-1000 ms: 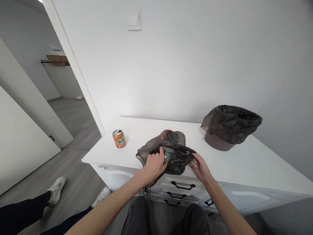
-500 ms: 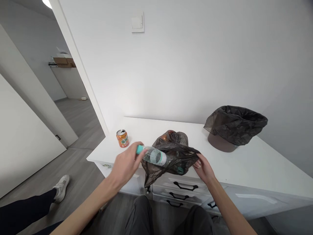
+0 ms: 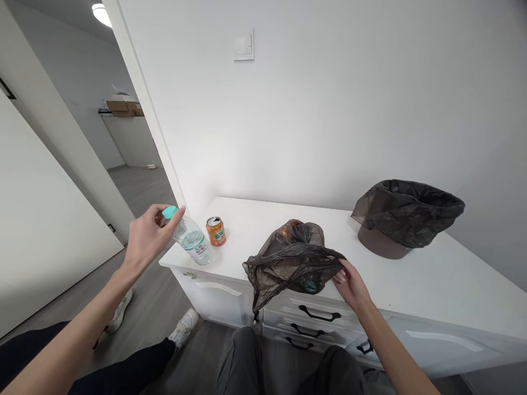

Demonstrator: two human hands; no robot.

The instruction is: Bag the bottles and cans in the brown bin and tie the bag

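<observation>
My left hand (image 3: 150,233) is closed around the turquoise-capped neck of a clear plastic water bottle (image 3: 191,241). The bottle tilts over the left end of the white cabinet top, close beside an orange drink can (image 3: 216,231) with an opened top. My right hand (image 3: 351,282) pinches the right edge of a dark translucent plastic bag (image 3: 288,266). The bag lies at the front of the cabinet top, partly hanging over its edge. Something orange and something green show dimly through its film; I cannot make out what they are.
At the right stands a brown bin (image 3: 381,244) lined with a dark bag. The white cabinet (image 3: 263,206) has black drawer handles along its front and a wall behind. Another person's legs and white shoe (image 3: 185,327) are on the floor at the left, near a doorway.
My left hand has drawn the bottle leftward, from the bag's mouth to beside the can. My right hand still holds the bag's edge. A second white shoe now shows, and the view has shifted slightly.
</observation>
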